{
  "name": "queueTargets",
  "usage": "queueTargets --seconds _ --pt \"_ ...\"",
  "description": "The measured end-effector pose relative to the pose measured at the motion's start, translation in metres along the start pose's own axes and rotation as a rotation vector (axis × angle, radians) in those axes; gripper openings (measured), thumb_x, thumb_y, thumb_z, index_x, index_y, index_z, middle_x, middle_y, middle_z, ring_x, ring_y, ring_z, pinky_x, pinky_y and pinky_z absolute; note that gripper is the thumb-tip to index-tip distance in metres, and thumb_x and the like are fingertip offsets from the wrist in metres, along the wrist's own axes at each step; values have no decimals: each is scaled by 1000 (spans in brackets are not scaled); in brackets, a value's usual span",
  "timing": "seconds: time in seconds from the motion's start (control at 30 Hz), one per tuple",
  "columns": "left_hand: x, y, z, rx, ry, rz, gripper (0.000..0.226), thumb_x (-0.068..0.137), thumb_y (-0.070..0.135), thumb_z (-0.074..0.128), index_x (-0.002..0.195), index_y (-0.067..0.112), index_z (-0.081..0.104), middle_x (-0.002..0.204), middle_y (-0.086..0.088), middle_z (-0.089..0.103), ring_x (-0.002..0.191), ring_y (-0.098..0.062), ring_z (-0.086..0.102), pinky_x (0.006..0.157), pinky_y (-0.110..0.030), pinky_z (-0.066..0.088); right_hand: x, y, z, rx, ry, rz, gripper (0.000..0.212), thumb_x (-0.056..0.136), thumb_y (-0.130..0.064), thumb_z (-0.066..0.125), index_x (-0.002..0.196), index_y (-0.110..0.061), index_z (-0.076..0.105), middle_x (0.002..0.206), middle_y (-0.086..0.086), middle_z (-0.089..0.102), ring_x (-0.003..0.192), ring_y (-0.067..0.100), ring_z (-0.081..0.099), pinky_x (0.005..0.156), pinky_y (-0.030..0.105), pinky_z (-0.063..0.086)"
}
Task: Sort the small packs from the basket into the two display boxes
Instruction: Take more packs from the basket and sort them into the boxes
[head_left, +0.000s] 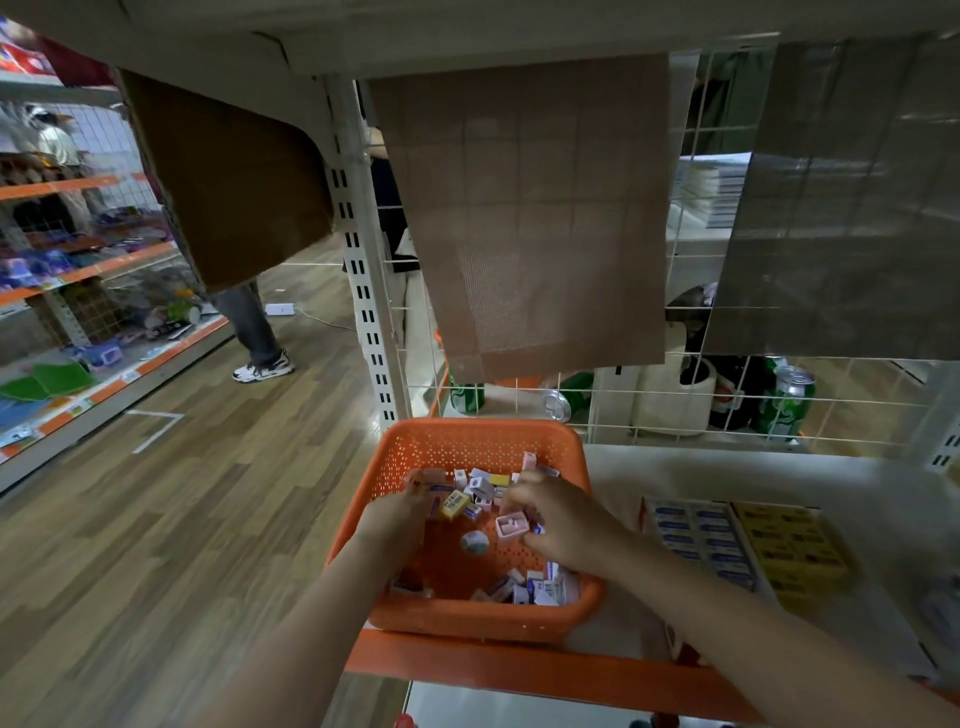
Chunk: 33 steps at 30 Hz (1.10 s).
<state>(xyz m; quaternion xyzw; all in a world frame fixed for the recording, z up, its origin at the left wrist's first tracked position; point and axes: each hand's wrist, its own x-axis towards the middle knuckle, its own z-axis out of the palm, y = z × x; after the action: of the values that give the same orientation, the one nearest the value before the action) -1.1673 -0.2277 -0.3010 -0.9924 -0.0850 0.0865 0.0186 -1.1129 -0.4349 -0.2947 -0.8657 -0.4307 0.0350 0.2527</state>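
Observation:
An orange basket (415, 452) stands on the shelf's front edge, with several small packs (545, 587) loose inside: white-blue, yellow (454, 505) and pink (511, 522). Both my hands are inside it. My left hand (397, 519) reaches in from the left, its blurred fingertips curled round a few small packs at the far left. My right hand (563, 522) is curled over the pile, and a white-blue pack shows between its thumb and fingers. To the right lie two display boxes: one with blue-white packs (696, 540), one with yellow packs (789, 548).
The shelf has an orange front rail (519, 670) and a wire-mesh back (649, 410) with cans behind it. Brown mats (524, 218) hang above. On the left is a wooden-floor aisle (182, 493) with a person's legs (257, 338) and stocked shelves (78, 291).

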Motion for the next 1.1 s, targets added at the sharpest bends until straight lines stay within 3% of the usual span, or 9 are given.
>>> queueTargets --seconds 0.1,0.3,0.5,0.57,0.67,0.73,0.9,1.0,1.1 --pt "3 1 5 -22 6 -1 36 93 10 40 128 12 47 120 -9 62 106 -29 61 84 -36 49 0 1 1 7 -15 3 26 81 1 58 102 -13 61 107 1 53 97 16 52 81 38 47" --pt "4 8 3 -93 29 -49 37 93 9 43 129 13 48 122 -10 61 109 -28 60 86 -33 48 -3 -3 -1 30 -16 -4 23 79 4 57 91 -15 51 98 0 50 86 16 48 73 32 43" --pt "-1 9 -4 -101 47 -58 34 93 27 50 124 13 48 118 -7 62 103 -24 62 74 -29 49 -6 -1 -3 2 23 17 17 83 -10 57 94 -20 48 90 4 59 79 21 56 63 37 45" --pt "-6 10 -11 -141 80 -28 34 91 32 53 120 16 53 115 -7 63 98 -25 63 73 -32 49 -6 0 -5 -16 42 21 16 85 -16 59 97 -21 49 92 2 61 80 18 57 64 33 45" --pt "-11 15 -22 -219 138 25 11 88 23 56 98 23 62 108 -6 65 90 -24 63 66 -28 45 -8 1 -9 16 78 29 17 84 -22 64 96 -23 51 92 -5 62 82 15 58 69 33 48" --pt "-13 19 -30 -213 160 59 15 88 14 57 100 19 64 109 -2 64 89 -18 62 65 -22 45 -9 1 -14 48 113 52 21 80 -23 70 93 -22 54 90 -9 60 83 12 56 71 30 46" --pt "-24 44 -50 -186 237 189 25 84 23 66 108 22 61 108 6 62 84 -10 57 61 -14 43 -23 5 -31 77 223 71 25 76 -20 75 93 -18 56 88 -6 59 83 14 55 72 31 44" --pt "-29 64 -60 -181 294 256 28 82 19 66 109 24 60 112 5 62 94 -13 60 73 -21 51 -37 13 -41 130 259 111 23 77 -14 73 93 -20 57 91 -6 64 86 11 59 76 32 48" --pt "-32 87 -67 -162 318 323 34 82 14 63 115 21 60 118 2 61 105 -17 58 84 -23 48 -57 22 -54 174 307 133 25 78 -10 72 83 -27 54 80 -16 61 81 -5 56 76 29 48"
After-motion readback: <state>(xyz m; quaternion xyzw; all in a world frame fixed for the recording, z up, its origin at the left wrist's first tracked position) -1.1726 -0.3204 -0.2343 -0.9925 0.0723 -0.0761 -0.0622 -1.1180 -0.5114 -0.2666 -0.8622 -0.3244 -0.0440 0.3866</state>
